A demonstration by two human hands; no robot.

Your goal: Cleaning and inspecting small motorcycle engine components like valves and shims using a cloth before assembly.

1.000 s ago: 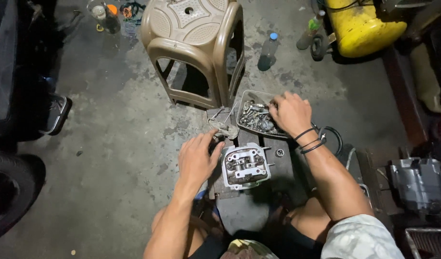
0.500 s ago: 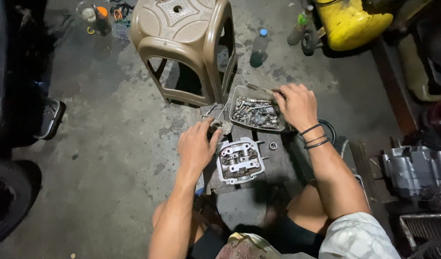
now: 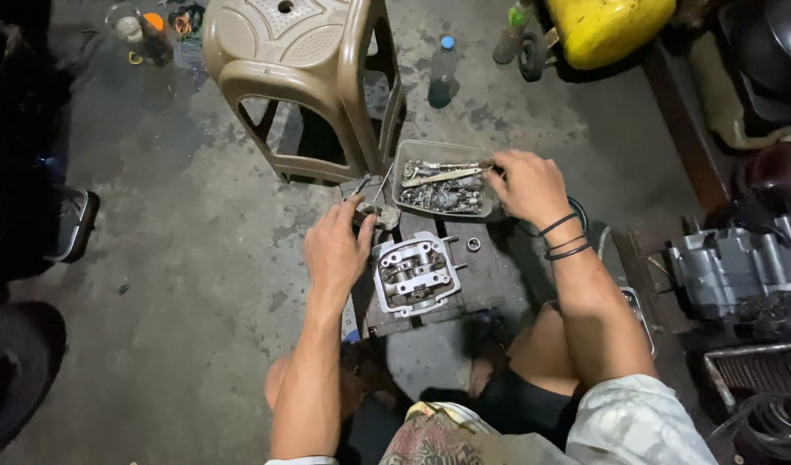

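The cylinder head (image 3: 415, 275) is seen as bare cast metal, dull grey. The tray (image 3: 445, 179) is made of clear plastic and filled with greasy metal parts, while the stool (image 3: 305, 77) is moulded of matt tan plastic and the floor (image 3: 172, 258) is formed of rough, stained concrete.

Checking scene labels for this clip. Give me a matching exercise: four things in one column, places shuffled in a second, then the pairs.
Things:
1. cylinder head
2. parts tray
3. stool
4. bottle

Places:
A. on the floor right of the stool
B. under the right hand
C. on the board, right of the left hand
D. behind the tray, top centre of view

Pairs: 1-C, 2-B, 3-D, 4-A
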